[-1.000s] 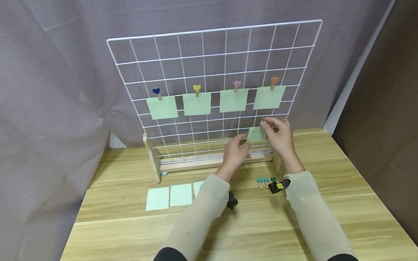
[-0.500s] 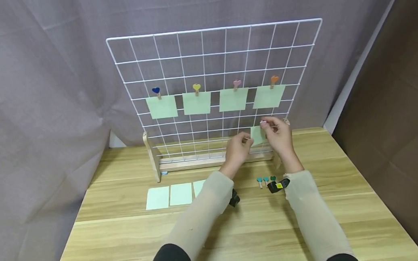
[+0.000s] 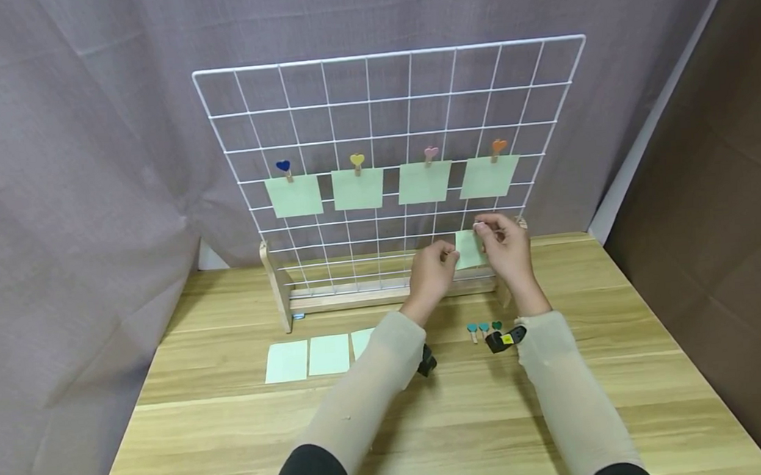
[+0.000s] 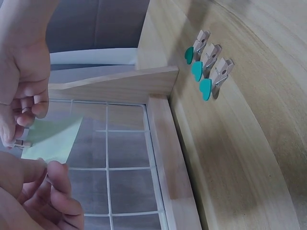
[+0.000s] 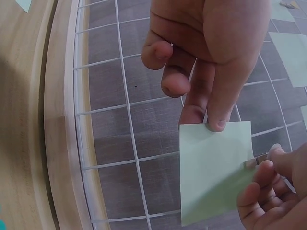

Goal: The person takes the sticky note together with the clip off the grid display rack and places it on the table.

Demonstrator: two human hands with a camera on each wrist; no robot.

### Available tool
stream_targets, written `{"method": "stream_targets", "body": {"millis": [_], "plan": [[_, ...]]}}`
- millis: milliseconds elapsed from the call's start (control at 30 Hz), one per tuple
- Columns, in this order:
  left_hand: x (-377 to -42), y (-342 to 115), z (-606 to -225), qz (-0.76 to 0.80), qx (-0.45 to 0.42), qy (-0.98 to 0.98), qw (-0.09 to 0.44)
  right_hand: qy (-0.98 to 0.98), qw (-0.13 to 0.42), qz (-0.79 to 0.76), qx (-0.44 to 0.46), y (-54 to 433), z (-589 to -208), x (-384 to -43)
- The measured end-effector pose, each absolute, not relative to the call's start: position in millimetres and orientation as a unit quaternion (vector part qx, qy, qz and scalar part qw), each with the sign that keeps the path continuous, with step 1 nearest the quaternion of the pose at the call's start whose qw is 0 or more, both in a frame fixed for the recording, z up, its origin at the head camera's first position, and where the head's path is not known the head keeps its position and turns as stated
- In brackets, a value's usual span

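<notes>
Green note (image 5: 211,165) is held low before the grid (image 3: 409,134), its side pinched by the left hand (image 3: 431,274), with a peg (image 5: 250,164) at its top pinched by the right hand (image 3: 509,249).

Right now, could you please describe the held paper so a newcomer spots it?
Find the white rack on the table. At its lower right, between the left hand and right hand, is the green paper. Only this paper is pinched by hand.
</notes>
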State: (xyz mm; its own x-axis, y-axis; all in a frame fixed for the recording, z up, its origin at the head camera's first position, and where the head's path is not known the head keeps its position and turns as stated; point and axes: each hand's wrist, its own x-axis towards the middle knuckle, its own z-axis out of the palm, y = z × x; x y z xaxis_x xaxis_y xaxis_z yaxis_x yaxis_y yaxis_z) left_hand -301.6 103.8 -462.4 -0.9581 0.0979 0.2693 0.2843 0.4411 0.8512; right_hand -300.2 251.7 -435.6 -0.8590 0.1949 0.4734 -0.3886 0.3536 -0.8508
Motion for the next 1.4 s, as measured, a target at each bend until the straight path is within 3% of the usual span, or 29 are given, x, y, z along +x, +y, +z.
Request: {"method": "stream_targets", "body": {"millis": [600,933,1400], "plan": [[-290,96,-466,-0.515,-0.080,-0.850,0.071,-0.750,0.254,0.610,0.033,247,-441,-303],[-283,80,-478,-0.537,-0.090,-0.835,0.077,-0.747,0.237,0.621,0.026,238,-421,-278],[-277,54,-488,-0.567,-0.080,-0.818,0.052,-0.743,0.205,0.637,0.018,245,-448,-286]]}}
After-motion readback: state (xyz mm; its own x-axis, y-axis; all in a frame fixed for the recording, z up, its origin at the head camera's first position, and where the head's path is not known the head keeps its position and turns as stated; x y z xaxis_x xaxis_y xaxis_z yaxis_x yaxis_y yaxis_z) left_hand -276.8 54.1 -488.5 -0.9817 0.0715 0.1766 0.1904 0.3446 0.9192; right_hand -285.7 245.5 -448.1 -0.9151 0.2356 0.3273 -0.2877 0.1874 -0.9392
